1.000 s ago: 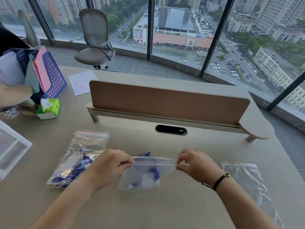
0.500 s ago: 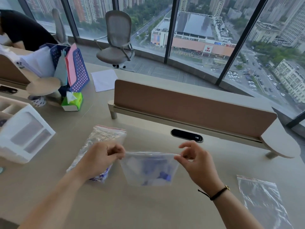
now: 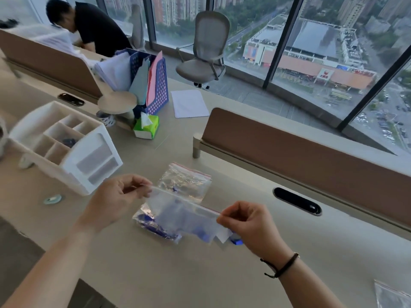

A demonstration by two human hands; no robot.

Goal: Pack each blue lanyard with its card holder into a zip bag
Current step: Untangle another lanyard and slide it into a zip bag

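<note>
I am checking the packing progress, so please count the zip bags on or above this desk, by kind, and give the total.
Zip bag held in the hands, blue lanyard inside: 1, left hand and right hand pinching its top corners
Packed zip bag lying on the desk: 1
Empty zip bag at the right edge: 1
Total: 3

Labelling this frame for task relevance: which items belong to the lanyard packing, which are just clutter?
Job:
- held zip bag with blue lanyard inside, pinched by left hand and right hand
- packed bag lying on the desk behind it
- empty bag

Clutter:
- white organizer
- tissue box
- blue file rack
- paper sheet
</note>
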